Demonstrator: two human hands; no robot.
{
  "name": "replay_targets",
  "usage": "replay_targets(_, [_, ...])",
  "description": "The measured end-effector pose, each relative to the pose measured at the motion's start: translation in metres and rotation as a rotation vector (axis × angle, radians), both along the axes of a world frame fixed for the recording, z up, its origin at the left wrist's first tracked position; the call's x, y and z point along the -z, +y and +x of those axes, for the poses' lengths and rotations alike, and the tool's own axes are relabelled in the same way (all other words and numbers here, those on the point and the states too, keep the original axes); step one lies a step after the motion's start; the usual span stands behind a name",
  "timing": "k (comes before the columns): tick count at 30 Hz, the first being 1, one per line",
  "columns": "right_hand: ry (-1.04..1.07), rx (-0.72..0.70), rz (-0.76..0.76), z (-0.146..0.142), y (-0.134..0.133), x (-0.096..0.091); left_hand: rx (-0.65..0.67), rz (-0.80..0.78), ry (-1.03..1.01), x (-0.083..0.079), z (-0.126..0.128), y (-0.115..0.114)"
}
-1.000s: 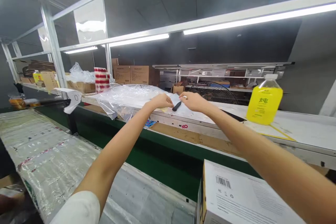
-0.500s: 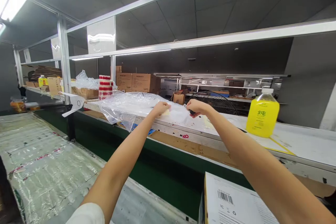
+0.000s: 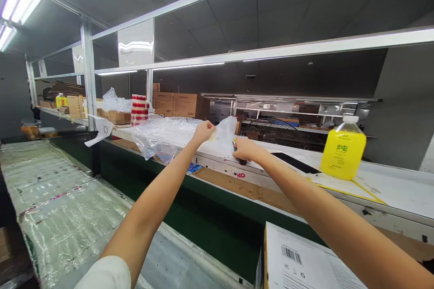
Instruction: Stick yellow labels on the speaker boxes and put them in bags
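Note:
On the shelf, a crumpled clear plastic bag (image 3: pixel 169 128) is spread out. My left hand (image 3: pixel 203 132) is closed in a pinch at its right part, with a bit of pale yellow under the fingers. A raised piece of plastic film (image 3: pixel 228 128) stands between my two hands. My right hand (image 3: pixel 244 150) is wrapped round a small black-and-yellow hand tool (image 3: pixel 242 161), close to that film; its exact kind is mostly hidden by my fingers. Behind my right wrist lies a flat black object (image 3: pixel 294 162).
A bottle of yellow liquid (image 3: pixel 344 149) stands on the shelf at right. Stacked red-and-white tape rolls (image 3: pixel 139 110) stand at left, with cardboard boxes (image 3: pixel 174 104) behind. Below are a white printed box (image 3: pixel 305 257) and a plastic-covered surface (image 3: pixel 68 207). A metal post (image 3: pixel 88 72) rises at left.
My right hand has moved lower and turned, with the tool in it. The film between my hands now stands up higher. The flat black object has come into fuller view.

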State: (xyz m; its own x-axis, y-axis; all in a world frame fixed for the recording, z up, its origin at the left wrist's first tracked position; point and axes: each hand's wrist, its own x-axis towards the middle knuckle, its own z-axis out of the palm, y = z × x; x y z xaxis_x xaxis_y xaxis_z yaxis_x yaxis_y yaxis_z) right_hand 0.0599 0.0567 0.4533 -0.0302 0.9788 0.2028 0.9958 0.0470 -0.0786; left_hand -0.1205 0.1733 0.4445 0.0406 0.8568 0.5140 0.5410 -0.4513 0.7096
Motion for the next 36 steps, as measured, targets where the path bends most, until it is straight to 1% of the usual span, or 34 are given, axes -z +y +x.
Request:
replay_targets(2, [-0.042, 0.007, 0.056, 0.0, 0.003, -0.001, 0.009, 0.039, 0.129, -0.008, -0.003, -0.003])
replay_targets(4, [-0.075, -0.009, 0.163, 0.004, 0.007, -0.005, 0.067, 0.033, 0.254, -0.013, -0.005, -0.006])
replay_targets(5, [-0.095, -0.041, 0.232, 0.007, 0.009, -0.006, 0.107, 0.021, 0.307, -0.013, -0.006, -0.007])
replay_targets(7, [-0.154, -0.16, 0.352, 0.013, 0.015, -0.007, 0.186, -0.005, 0.382, -0.011, -0.007, -0.008])
replay_targets(8, [-0.193, -0.234, 0.383, 0.015, 0.019, -0.006, 0.219, -0.014, 0.403, -0.008, -0.008, -0.008])
replay_targets(10, [-0.27, -0.352, 0.386, 0.016, 0.026, -0.001, 0.262, -0.022, 0.416, -0.004, -0.011, -0.009])
replay_targets(12, [-0.321, -0.385, 0.378, 0.013, 0.034, 0.006, 0.279, -0.029, 0.411, 0.0, -0.014, -0.01])
replay_targets(15, [-0.341, -0.344, 0.466, 0.006, 0.042, 0.011, 0.279, -0.055, 0.394, 0.001, -0.018, -0.011])
replay_targets(18, [-0.378, -0.345, 0.535, 0.001, 0.047, 0.007, 0.236, -0.074, 0.337, 0.003, -0.019, -0.01])
replay_targets(21, [-0.417, -0.331, 0.513, -0.001, 0.052, 0.004, 0.152, -0.096, 0.223, 0.007, -0.017, -0.006])
replay_targets(24, [-0.399, -0.26, 0.483, -0.007, 0.055, 0.007, 0.095, -0.116, 0.103, 0.008, -0.015, -0.001])
replay_targets(28, [-0.308, -0.135, 0.417, -0.018, 0.052, 0.012, 0.068, -0.097, -0.006, 0.004, -0.012, 0.001])
replay_targets(30, [-0.244, -0.062, 0.412, -0.021, 0.049, 0.009, 0.08, -0.065, -0.009, 0.001, -0.012, -0.002])
replay_targets(32, [-0.196, -0.028, 0.421, -0.021, 0.048, 0.001, 0.102, -0.025, 0.034, 0.0, -0.012, -0.007])
replay_targets(36, [-0.184, -0.081, 0.422, -0.023, 0.054, -0.02, 0.111, 0.047, 0.201, -0.001, -0.016, -0.018])
